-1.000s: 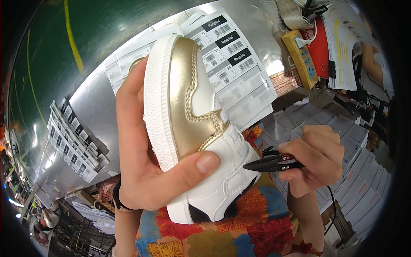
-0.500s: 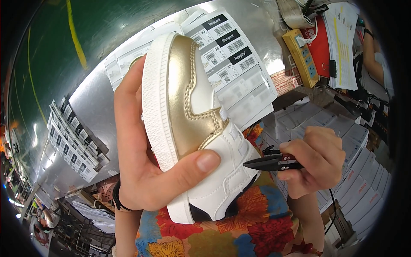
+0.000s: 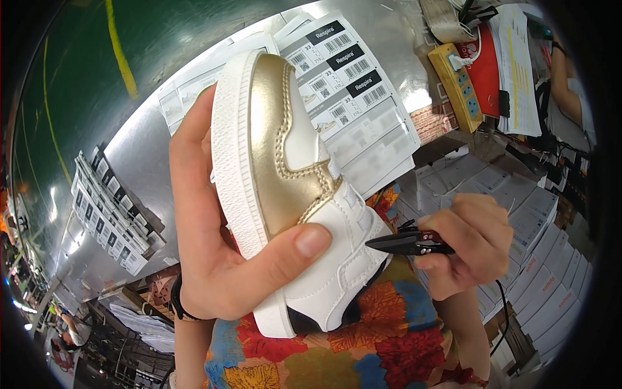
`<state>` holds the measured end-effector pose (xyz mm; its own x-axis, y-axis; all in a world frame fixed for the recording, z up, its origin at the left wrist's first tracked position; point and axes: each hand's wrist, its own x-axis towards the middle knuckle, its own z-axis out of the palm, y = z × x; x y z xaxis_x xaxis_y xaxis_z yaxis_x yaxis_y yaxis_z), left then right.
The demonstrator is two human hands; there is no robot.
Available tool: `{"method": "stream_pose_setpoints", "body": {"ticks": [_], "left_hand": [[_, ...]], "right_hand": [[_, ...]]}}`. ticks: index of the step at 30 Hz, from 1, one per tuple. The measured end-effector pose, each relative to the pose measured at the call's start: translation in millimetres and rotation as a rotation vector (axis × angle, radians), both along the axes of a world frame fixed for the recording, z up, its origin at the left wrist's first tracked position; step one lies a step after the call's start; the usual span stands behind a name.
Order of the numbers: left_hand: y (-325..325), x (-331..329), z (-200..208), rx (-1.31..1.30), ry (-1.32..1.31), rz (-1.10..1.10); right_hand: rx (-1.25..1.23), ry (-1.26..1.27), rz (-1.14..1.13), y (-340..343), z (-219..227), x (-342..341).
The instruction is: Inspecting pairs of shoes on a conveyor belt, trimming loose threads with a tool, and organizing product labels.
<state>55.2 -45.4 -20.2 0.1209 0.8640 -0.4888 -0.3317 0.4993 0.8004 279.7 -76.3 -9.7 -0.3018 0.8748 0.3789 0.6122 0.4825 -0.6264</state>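
- While the L hand (image 3: 217,275) supports the shoe (image 3: 272,178), the R hand (image 3: 470,243) brings a small pair of black snips (image 3: 405,244) to its side.
- Shoe pos.: in the air, in the middle of the view, above the patterned cloth (image 3: 291,363) on the person's lap; toe is away from the person, sole is turned to the left.
- L hand: spread wide around the shoe, fingers behind the sole, thumb pressed on the white upper.
- R hand: fingers curled tight around the snips' handles; blades look together, but I can't tell for sure.
- Snips' tip is at the white side panel; if it touches or is only just above, can't tell.
- Done, as far as visible: sole is joined to upper, gold part is stitched w/ a double row, so the shoe looks approx. fully assembled.
- Left, in my judgement: the detail work at this panel is prob. in progress, not finished, b/c the tip is right there. Any loose thread is too small to confirm; the far side is hidden.
- Nearby: label sheets (image 3: 382,139) on the metal table (image 3: 139,168), behind the shoe.
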Motion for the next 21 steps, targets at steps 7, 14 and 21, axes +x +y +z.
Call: {"method": "stream_pose_setpoints", "body": {"ticks": [7, 14, 21], "left_hand": [[-0.2, -0.6, -1.6, -0.008, -0.003, 0.009], [-0.3, 0.5, -0.8, 0.060, 0.029, 0.006], [-0.3, 0.1, 0.0, -0.027, -0.011, 0.022]], "right_hand": [[-0.180, 0.166, 0.049, 2.2, -5.6, -0.5], [-0.147, 0.173, 0.038, 1.5, -5.9, 2.9], [-0.105, 0.124, 0.042, 1.6, -5.3, 2.2]]}}
